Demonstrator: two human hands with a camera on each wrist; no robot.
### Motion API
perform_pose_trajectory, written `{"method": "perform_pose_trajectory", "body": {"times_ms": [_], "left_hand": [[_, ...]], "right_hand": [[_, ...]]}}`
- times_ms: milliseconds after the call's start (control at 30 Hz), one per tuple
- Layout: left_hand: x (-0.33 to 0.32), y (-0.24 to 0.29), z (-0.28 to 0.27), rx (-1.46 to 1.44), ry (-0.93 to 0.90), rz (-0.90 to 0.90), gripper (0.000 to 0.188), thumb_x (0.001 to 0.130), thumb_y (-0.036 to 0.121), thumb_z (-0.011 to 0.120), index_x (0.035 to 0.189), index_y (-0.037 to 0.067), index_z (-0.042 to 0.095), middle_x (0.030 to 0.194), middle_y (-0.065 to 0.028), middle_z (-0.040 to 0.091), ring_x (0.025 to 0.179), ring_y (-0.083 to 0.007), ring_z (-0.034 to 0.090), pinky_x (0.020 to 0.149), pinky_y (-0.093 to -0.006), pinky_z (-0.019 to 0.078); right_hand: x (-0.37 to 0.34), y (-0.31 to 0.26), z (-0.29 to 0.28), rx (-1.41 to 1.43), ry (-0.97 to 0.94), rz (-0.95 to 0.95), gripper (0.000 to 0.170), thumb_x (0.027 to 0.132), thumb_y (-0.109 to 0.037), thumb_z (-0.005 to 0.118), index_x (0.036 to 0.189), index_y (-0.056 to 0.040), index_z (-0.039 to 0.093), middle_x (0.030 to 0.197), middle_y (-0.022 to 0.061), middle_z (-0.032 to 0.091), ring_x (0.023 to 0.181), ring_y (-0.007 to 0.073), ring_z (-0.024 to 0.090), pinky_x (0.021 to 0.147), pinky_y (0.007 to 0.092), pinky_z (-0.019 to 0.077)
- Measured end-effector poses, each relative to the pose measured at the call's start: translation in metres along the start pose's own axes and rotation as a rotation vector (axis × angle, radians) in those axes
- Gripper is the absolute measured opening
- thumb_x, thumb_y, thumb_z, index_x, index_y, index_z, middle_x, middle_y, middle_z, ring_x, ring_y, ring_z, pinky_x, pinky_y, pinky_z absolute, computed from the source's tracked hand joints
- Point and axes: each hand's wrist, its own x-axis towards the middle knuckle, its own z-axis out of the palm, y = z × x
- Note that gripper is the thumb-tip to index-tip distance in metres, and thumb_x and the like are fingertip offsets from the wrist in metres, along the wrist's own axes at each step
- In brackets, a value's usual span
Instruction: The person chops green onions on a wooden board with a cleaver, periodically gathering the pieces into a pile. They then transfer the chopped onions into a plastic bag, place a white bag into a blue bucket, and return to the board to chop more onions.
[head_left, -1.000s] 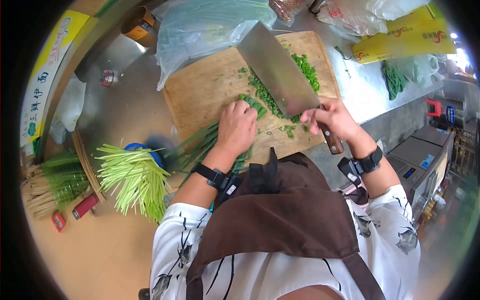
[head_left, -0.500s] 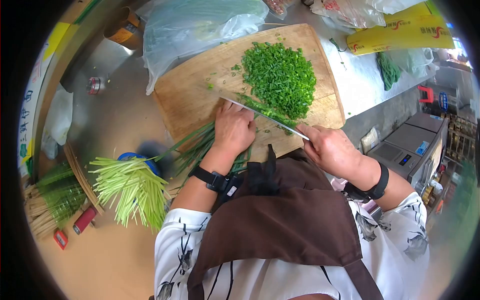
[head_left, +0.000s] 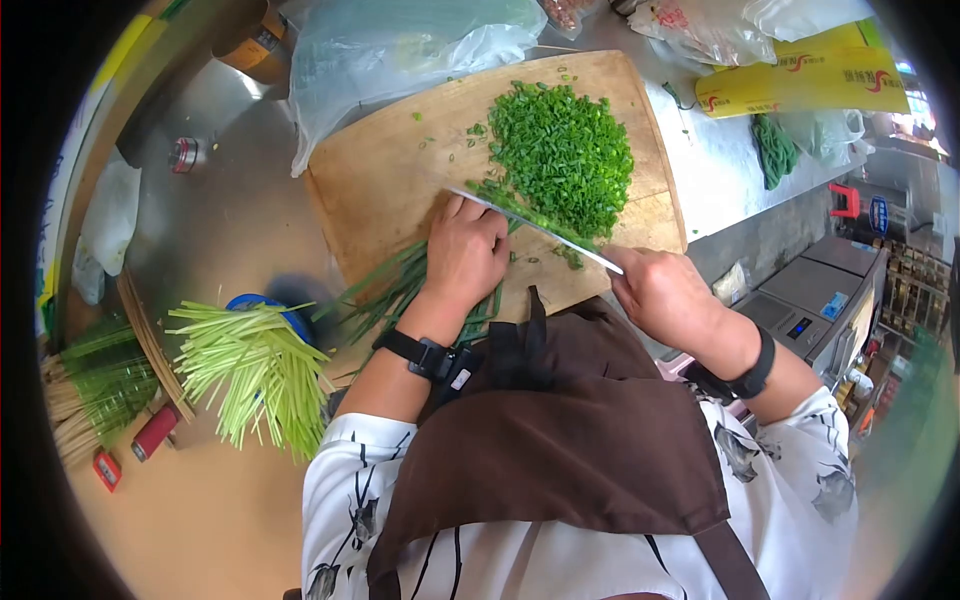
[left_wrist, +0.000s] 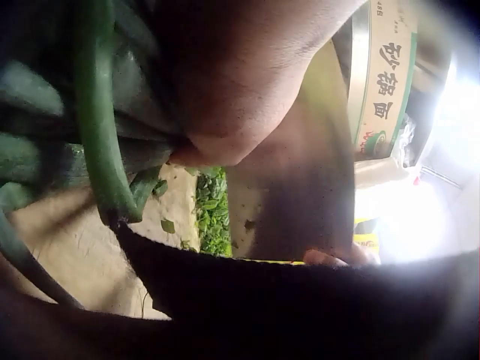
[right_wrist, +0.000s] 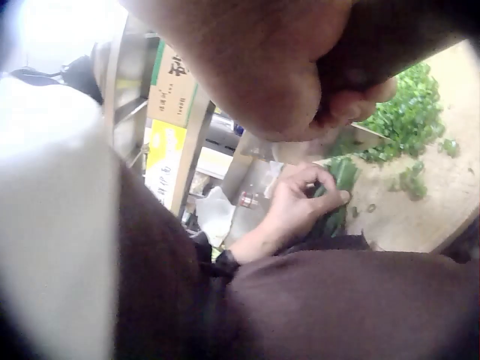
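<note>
Right hand [head_left: 668,295] closed round cleaver [head_left: 590,256]; left hand [head_left: 468,250] pinches green stalks [right_wrist: 343,174] just beside its edge. I'd fear a nick if that grip creeps.

"How many hands are there?"
"Two: one left hand [head_left: 467,252], one right hand [head_left: 672,297]."
"And cleavers?"
"One cleaver [head_left: 560,240]."
"What else nearby?"
"One wooden chopping board [head_left: 375,170], one big heap of chopped green onions [head_left: 565,150], one bunch of uncut green onions [head_left: 408,280], one bundle of pale stalks [head_left: 250,370]."
"Anything worn?"
"One brown apron [head_left: 560,455], two black wrist straps [head_left: 763,365]."
</note>
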Motion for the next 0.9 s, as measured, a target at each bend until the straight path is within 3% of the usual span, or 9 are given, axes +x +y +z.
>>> {"method": "perform_pose_trajectory", "body": {"times_ms": [267, 400, 433, 567, 667, 800, 900], "left_hand": [[0.000, 0.004, -0.005, 0.010, -0.018, -0.020, 0.010, 0.066, 0.006, 0.069, 0.069, 0.009, 0.061, 0.091, -0.0075, 0.057, 0.093, -0.0298, 0.054, 0.077, -0.0426, 0.0464], [0.000, -0.001, -0.002, -0.017, 0.025, -0.010, 0.011, 0.065, 0.005, 0.071, 0.070, 0.008, 0.062, 0.095, -0.0072, 0.058, 0.093, -0.0298, 0.054, 0.077, -0.0421, 0.0467], [0.000, -0.001, -0.002, -0.020, 0.032, -0.002, 0.011, 0.065, 0.005, 0.071, 0.071, 0.008, 0.062, 0.096, -0.0071, 0.058, 0.093, -0.0298, 0.054, 0.078, -0.0419, 0.0468], [-0.007, -0.001, 0.004, 0.010, 0.098, 0.035, 0.012, 0.064, 0.005, 0.072, 0.071, 0.008, 0.062, 0.098, -0.0069, 0.059, 0.095, -0.0298, 0.054, 0.079, -0.0415, 0.0472], [-0.003, 0.003, -0.002, 0.000, 0.055, 0.022, 0.012, 0.064, 0.005, 0.072, 0.072, 0.007, 0.062, 0.097, -0.0069, 0.059, 0.096, -0.0297, 0.054, 0.080, -0.0413, 0.0473], [-0.008, 0.000, -0.003, -0.017, 0.009, -0.030, 0.012, 0.065, 0.006, 0.072, 0.073, 0.007, 0.064, 0.097, -0.0069, 0.059, 0.096, -0.0297, 0.054, 0.080, -0.0410, 0.0476], [-0.005, 0.000, -0.003, -0.026, 0.033, -0.011, 0.012, 0.065, 0.006, 0.072, 0.075, 0.007, 0.065, 0.097, -0.0070, 0.059, 0.095, -0.0296, 0.054, 0.080, -0.0406, 0.0479]], "right_hand": [[0.038, 0.007, 0.042, 0.029, 0.025, 0.025, 0.013, 0.087, -0.015, 0.054, 0.089, -0.0024, 0.057, 0.069, 0.0213, 0.062, 0.067, 0.0411, 0.062, 0.062, 0.0508, 0.0497], [0.032, 0.011, 0.030, 0.032, 0.040, -0.008, 0.013, 0.087, -0.014, 0.054, 0.091, -0.0023, 0.059, 0.071, 0.0224, 0.062, 0.068, 0.0416, 0.062, 0.063, 0.0503, 0.0500], [0.024, 0.009, 0.021, 0.049, 0.043, -0.034, 0.017, 0.087, -0.012, 0.057, 0.100, -0.0030, 0.061, 0.073, 0.0215, 0.062, 0.070, 0.0404, 0.062, 0.064, 0.0484, 0.0505], [-0.005, -0.005, 0.001, -0.057, -0.050, 0.018, 0.017, 0.085, -0.010, 0.058, 0.100, -0.0032, 0.061, 0.072, 0.0215, 0.062, 0.070, 0.0402, 0.062, 0.063, 0.0475, 0.0507], [0.018, 0.003, 0.022, -0.042, -0.021, 0.009, 0.013, 0.086, -0.013, 0.055, 0.089, -0.0009, 0.059, 0.069, 0.0210, 0.062, 0.066, 0.0395, 0.063, 0.062, 0.0489, 0.0504], [0.043, 0.011, 0.043, 0.024, -0.004, 0.007, 0.015, 0.086, -0.011, 0.057, 0.096, -0.0025, 0.061, 0.071, 0.0227, 0.061, 0.070, 0.0412, 0.061, 0.064, 0.0487, 0.0496], [0.032, 0.010, 0.030, 0.006, 0.041, -0.023, 0.013, 0.086, -0.014, 0.055, 0.088, -0.0018, 0.059, 0.069, 0.0209, 0.062, 0.067, 0.0404, 0.062, 0.061, 0.0494, 0.0504]]}}
